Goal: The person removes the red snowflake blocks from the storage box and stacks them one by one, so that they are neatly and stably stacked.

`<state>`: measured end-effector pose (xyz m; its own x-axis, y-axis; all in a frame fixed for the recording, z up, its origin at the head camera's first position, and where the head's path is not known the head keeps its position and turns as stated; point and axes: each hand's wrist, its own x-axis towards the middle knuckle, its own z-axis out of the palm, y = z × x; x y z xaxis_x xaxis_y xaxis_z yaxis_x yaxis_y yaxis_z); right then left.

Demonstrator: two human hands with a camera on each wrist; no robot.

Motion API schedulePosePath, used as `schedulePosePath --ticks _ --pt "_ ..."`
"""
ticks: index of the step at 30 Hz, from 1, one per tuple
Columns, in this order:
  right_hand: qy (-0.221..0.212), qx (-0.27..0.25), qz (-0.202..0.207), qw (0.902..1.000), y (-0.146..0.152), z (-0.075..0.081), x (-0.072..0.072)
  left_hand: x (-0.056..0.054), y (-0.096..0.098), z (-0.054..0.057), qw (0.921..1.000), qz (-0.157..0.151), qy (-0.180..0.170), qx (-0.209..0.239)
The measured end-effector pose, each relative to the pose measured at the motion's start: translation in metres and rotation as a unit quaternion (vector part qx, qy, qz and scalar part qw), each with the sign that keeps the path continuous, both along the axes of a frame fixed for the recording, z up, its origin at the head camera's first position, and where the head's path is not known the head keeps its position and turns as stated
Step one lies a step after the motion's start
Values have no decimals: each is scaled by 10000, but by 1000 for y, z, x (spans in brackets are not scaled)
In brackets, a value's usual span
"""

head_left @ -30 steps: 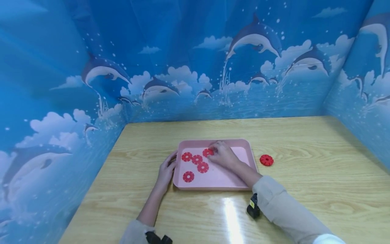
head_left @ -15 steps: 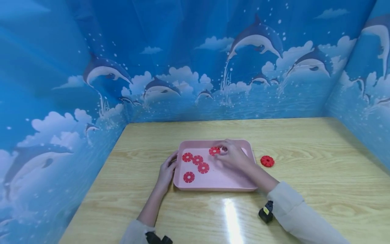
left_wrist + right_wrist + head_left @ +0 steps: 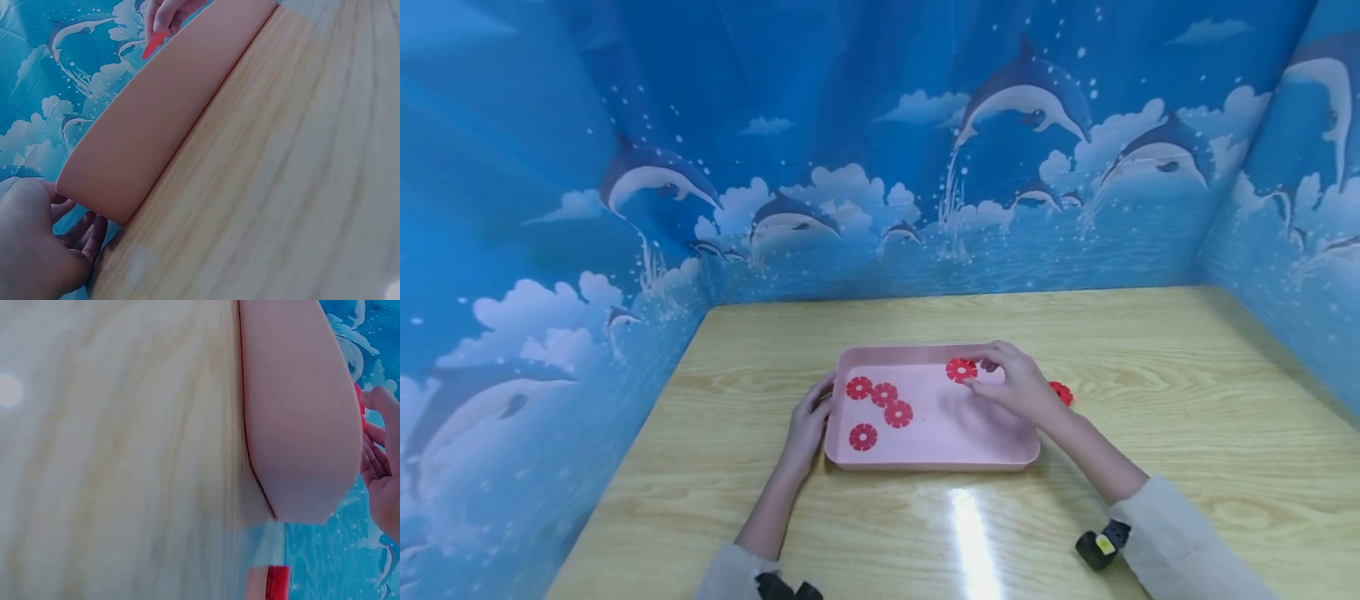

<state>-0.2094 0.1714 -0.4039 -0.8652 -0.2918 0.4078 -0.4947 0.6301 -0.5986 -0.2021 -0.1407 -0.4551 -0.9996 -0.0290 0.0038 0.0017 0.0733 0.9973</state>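
looks like a small filming booth: walled on the far side and both flanks with a printed dolphin backdrop (image 3: pixel 850 242), fitted with a wood-grain table (image 3: pixel 1195 417), and shown as such by a black wrist camera (image 3: pixel 1097 551). cannot be pinned to home or lab.

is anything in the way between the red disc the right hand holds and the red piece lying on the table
Yes: the right wall of the pink tray stands between the red disc, pinched in the right hand, and the red piece outside. Besides the hand, nothing else visible does.
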Motion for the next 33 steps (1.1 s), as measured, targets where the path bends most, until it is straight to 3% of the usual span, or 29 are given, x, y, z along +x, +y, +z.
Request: schedulePosePath --ticks 11,17,25,33 --pt "409 -171 -145 9989 33 5 16 0 0 0 10000 1 -75 36" --pt "606 -22 -394 9974 55 4 20 1 0 1 10000 13 -70 51" --pt "498 26 -877 9949 80 0 28 1 -2 1 9999 -53 -118 13" --pt "564 -118 -1065 9926 101 -11 31 1 -1 2 9997 -47 -220 -25"
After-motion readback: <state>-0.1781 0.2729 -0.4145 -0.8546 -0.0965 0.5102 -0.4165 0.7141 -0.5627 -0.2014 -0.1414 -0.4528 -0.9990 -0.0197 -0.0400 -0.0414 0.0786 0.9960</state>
